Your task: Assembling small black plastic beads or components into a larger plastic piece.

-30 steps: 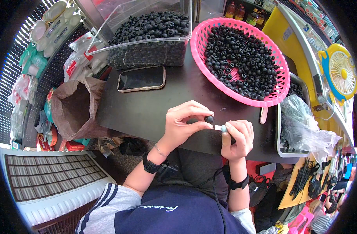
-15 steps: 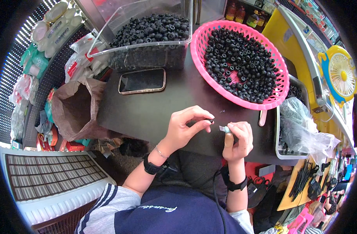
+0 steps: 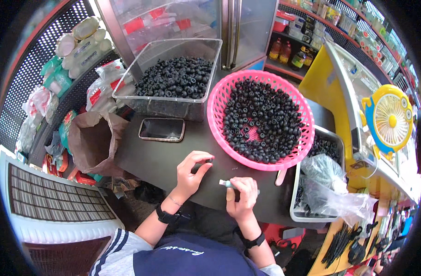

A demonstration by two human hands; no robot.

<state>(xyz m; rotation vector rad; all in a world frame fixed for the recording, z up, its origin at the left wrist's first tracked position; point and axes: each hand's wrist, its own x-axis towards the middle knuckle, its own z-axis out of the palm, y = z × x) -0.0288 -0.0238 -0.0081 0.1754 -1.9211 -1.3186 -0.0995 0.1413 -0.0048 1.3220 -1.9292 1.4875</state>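
Observation:
My left hand [image 3: 190,175] is over the dark table, thumb and forefinger curled toward each other. Pinched at their tips is a small black rubber-like piece [image 3: 209,161], mostly covered by the fingers. Lower and to the right, my right hand [image 3: 242,197] grips a short tool with a pale blue-green handle and a flat light tip [image 3: 225,183]. The tip points left, toward my left hand, with a gap between. A pink perforated basket [image 3: 213,131] beyond my hands holds many small black ring-shaped pieces [image 3: 270,119].
A clear plastic bin [image 3: 127,97] of similar black pieces stands at the back left. In front of it lies a phone [image 3: 161,129]. A brown paper bag [image 3: 81,133] is left, a grey tray [image 3: 293,212] with a plastic bag [image 3: 330,184] right. A yellow-and-blue fan [image 3: 389,119] stands farther right.
The view has shifted, showing more of the far side. My hands are slightly farther apart; the left still pinches the black piece and the right still holds the tool.

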